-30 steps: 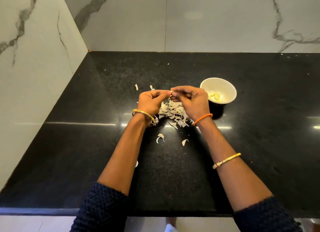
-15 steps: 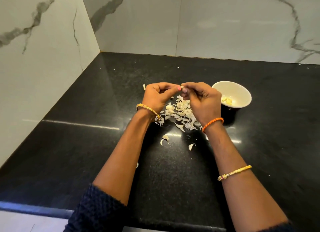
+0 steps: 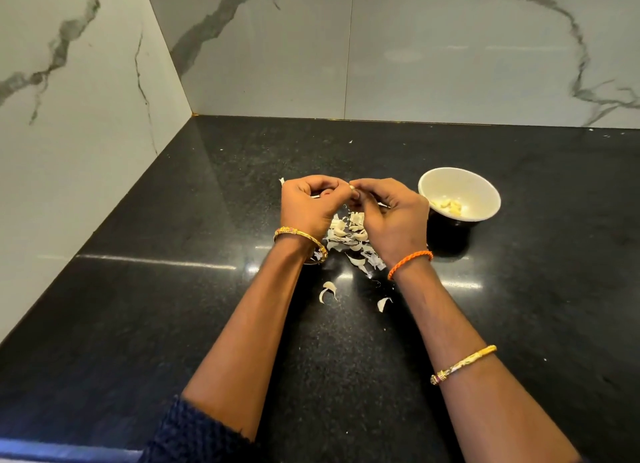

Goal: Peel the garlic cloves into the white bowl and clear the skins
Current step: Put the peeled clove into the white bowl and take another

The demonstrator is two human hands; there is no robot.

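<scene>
Left hand (image 3: pixel 309 203) and right hand (image 3: pixel 393 217), fingertips together, pinching one garlic clove (image 3: pixel 352 188) above the skin pile (image 3: pixel 349 237) mid-countertop (image 3: pixel 173 307). Just right: white bowl (image 3: pixel 485 189) holding peeled cloves (image 3: pixel 447 205).

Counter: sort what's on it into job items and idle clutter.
Job: clove pinched by left hand and right hand; bowl; skins.
Idle: none on the counter; only bangles on the wrists.

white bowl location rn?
Head view, right of centre: the white bowl sits on the black counter, just right of the right hand, with peeled cloves inside.
</scene>
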